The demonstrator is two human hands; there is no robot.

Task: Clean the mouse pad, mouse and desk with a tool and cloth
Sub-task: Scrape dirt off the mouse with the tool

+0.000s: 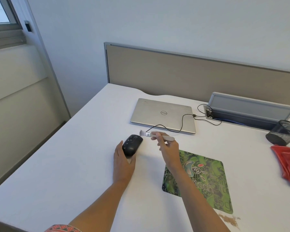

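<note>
Brown crumbs lie on the white desk at the near edge of the green patterned mouse pad. Left of the pad, my left hand grips the near end of the black, dust-speckled computer mouse. My right hand pinches a small pale-handled brush, its bristles just right of the mouse's far end. A crumpled red cloth lies far right.

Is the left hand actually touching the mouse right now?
Touching. The head view shows the left hand gripping the mouse, with its fingers against the mouse's left side and no gap between them.
</note>
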